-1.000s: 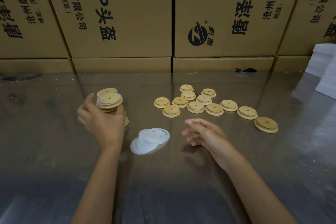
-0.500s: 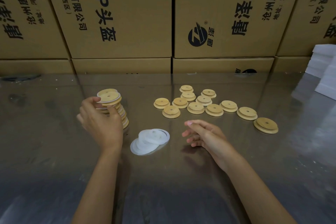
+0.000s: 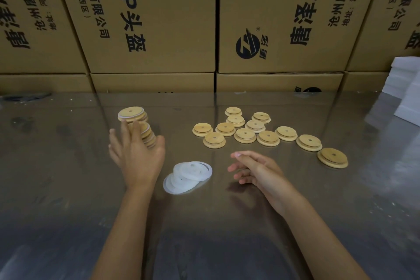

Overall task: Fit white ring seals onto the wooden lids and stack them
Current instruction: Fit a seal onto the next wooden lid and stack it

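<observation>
While the leaning stack of lids point(image 3: 136, 125) is touched by the spread left hand point(image 3: 136, 154), nothing is held by the loosely curled right hand point(image 3: 254, 169); "AH" is printed on a box point(image 3: 284, 18).

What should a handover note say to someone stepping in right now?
Left hand: open, fingers against the near side of the stack; the stack leans.
Right hand: holds nothing, fingers loosely curled, just above the table right of the seals.
Seals: small white pile between the hands.
Loose lids: twelve, spread right of the stack, no seals fitted.
Done: several sealed lids stacked.
Left: steady the stack, seal and stack the twelve.
</observation>
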Available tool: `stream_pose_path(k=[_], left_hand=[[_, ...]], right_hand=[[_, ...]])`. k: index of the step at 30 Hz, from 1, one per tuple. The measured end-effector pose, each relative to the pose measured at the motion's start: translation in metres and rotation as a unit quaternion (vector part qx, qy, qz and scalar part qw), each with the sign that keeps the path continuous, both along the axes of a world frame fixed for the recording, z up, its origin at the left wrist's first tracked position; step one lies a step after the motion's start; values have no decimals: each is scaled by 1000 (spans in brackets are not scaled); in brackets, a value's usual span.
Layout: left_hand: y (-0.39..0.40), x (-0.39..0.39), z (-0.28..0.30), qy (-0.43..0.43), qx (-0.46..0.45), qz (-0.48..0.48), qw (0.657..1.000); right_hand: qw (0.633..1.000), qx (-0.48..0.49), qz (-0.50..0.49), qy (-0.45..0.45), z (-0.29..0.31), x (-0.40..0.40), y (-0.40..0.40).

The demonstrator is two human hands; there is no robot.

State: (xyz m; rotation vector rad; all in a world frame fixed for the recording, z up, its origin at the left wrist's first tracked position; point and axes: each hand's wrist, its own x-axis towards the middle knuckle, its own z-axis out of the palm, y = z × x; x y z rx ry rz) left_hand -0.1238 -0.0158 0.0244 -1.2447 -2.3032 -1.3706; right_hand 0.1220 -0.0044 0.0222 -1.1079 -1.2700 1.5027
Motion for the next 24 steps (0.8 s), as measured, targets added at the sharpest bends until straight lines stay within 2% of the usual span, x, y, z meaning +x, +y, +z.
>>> stream_pose_path(k=[8, 14, 21, 24], left_hand=[[-1, 5, 3, 13, 19, -13, 1000], [-2, 18, 6, 66, 48, -32, 996], [-1, 60, -1, 121, 35, -164, 978], [-1, 77, -9, 131, 2, -256, 958]], right_hand=[[1000, -4, -3, -4, 1, 0, 0], [1000, -10, -7, -3, 0, 0, 1], [998, -11, -56, 14, -5, 2, 6], [991, 15, -127, -45, -9, 5, 12]])
